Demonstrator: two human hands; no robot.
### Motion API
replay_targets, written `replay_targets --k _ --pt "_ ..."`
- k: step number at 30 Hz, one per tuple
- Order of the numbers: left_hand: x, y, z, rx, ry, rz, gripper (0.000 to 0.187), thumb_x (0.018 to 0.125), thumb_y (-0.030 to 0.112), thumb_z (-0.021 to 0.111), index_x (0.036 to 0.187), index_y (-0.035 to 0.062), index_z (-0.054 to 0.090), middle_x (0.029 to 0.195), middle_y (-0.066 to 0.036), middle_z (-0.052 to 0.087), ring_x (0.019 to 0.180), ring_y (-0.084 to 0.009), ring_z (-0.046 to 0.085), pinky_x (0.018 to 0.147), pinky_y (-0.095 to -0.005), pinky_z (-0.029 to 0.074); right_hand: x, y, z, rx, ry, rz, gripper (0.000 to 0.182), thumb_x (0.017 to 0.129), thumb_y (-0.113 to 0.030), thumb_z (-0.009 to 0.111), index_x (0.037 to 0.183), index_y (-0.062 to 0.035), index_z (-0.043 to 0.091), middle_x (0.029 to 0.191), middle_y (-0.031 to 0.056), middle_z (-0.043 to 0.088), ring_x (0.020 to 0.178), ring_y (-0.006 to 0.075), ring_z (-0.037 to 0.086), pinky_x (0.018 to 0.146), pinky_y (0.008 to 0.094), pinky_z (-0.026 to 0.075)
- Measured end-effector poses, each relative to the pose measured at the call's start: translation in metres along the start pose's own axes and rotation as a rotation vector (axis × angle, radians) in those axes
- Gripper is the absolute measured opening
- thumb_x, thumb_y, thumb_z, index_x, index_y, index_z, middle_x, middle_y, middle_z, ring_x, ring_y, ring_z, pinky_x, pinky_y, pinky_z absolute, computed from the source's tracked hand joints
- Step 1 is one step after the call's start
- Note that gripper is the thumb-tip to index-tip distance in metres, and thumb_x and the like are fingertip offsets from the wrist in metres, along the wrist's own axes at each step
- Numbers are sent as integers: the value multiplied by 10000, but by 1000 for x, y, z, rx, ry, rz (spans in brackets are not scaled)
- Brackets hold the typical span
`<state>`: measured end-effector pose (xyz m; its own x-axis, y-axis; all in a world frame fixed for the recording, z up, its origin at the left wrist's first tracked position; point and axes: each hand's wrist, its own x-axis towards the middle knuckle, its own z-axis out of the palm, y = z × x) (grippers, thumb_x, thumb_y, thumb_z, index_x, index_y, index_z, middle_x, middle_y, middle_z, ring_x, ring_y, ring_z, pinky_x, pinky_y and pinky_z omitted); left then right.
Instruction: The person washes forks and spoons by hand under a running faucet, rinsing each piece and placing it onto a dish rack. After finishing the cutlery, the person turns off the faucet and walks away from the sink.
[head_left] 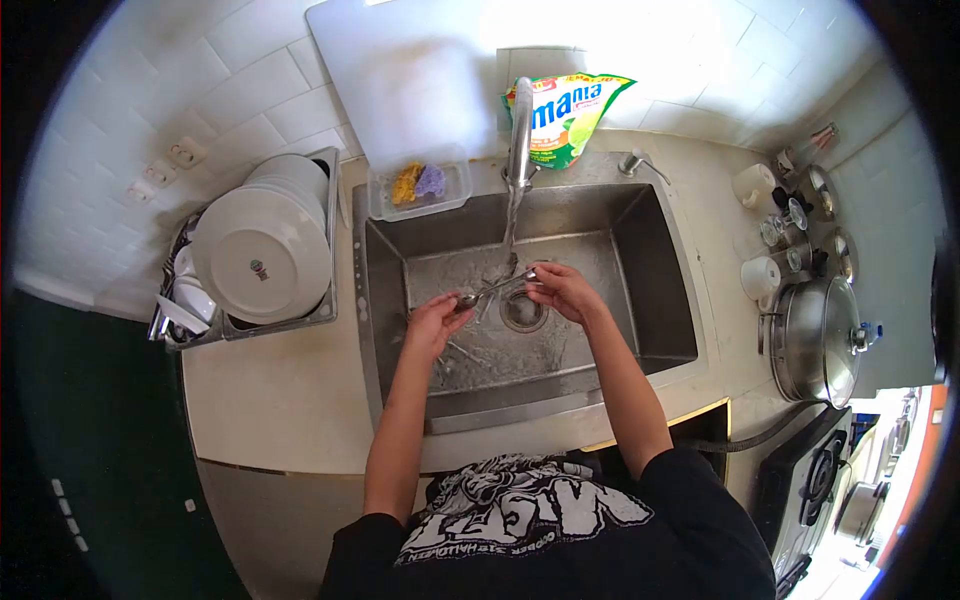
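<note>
A metal spoon [497,286] is held between my two hands, over the sink [640,290]. My left hand [436,322] has its fingers closed on the bowl end. At the handle end, my right hand [566,292] pinches the spoon. Water runs from the tall faucet [521,130] just behind it. Beneath my hands the sink floor is wet, with the round drain [523,311] close to my right hand. Some thin metal cutlery [466,354] lies on the sink floor near my left hand, its kind hard to make out.
Left of the sink, a dish rack [333,250] holds white plates [260,255] and cups. Behind it are a plastic tray [450,197] with yellow and purple sponges [430,181] and a detergent pouch [580,110]. Cups, glasses, a lidded pot [812,340] and a stove [805,480] stand at right.
</note>
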<state>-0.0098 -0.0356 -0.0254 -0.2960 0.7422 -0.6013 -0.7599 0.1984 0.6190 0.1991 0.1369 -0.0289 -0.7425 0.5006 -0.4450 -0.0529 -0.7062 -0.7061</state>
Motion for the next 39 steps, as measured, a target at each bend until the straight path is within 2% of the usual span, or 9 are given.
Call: replay_targets --k 10,12,18,24,28,31,33,36,39 --pt "-17 14 23 463 284 389 287 823 -40 511 1101 -5 571 919 -81 617 812 -167 597 738 -284 495 -12 1 -7 18 6 -26 352 856 -86 463 1170 73 464 1026 152 566 937 236 583 821 330 513" --pt "-25 29 16 687 319 753 291 811 -27 525 1094 12 582 881 -71 643 766 -133 603 654 -248 474 -8 -1 -4 -82 108 13 364 861 -130 464 1174 55 472 1024 155 574 935 242 588 810 328 515" --pt "-72 62 25 1348 279 1211 215 774 -45 537 964 20 614 960 -149 630 821 -302 624 678 -335 510 46 8 -30 -1247 413 146 426 762 -101 545 1177 -19 501 1053 216 573 909 294 604 810 341 491" --pt "-131 98 28 1233 518 1342 208 735 -47 612 920 44 637 938 -120 631 829 -266 624 695 -322 507 95 63 -83 -1735 538 -418 372 734 -79 519 1089 33 529 1073 234 550 983 386 525 863 428 422" --pt "-204 170 16 1351 896 1612 131 760 -1 658 888 30 651 841 -75 648 765 -164 617 633 -242 503 76 35 -25 -1534 651 -50 302 782 -97 506 1062 5 550 1032 227 574 949 384 553 792 435 447" --pt "-241 243 -30 894 1253 1606 124 807 69 640 910 1 635 762 -54 639 640 -86 562 546 -203 448 87 52 -49 -1360 630 -319 321 720 -192 598 955 27 607 947 255 603 916 384 581 777 431 456" --pt "-260 298 -56 657 1242 1658 149 830 101 617 929 -11 622 707 -44 623 550 -56 498 474 -184 380 94 51 -64 -1495 610 -318 292 700 -164 598 922 23 627 916 246 618 869 381 601 750 407 470" --pt "-255 365 -134 558 1107 1677 128 805 106 633 875 -1 630 695 -57 641 602 -105 625 539 -219 482 95 50 -86 -1435 747 -268 268 698 -146 589 911 7 645 872 205 645 784 328 636 679 381 489" --pt "-233 397 -202 941 1494 1354 132 801 127 625 863 11 642 683 -69 656 622 -137 658 544 -241 500 88 42 -116 -1014 747 -318 260 717 -137 582 931 -3 646 804 138 655 685 239 632 598 346 491"
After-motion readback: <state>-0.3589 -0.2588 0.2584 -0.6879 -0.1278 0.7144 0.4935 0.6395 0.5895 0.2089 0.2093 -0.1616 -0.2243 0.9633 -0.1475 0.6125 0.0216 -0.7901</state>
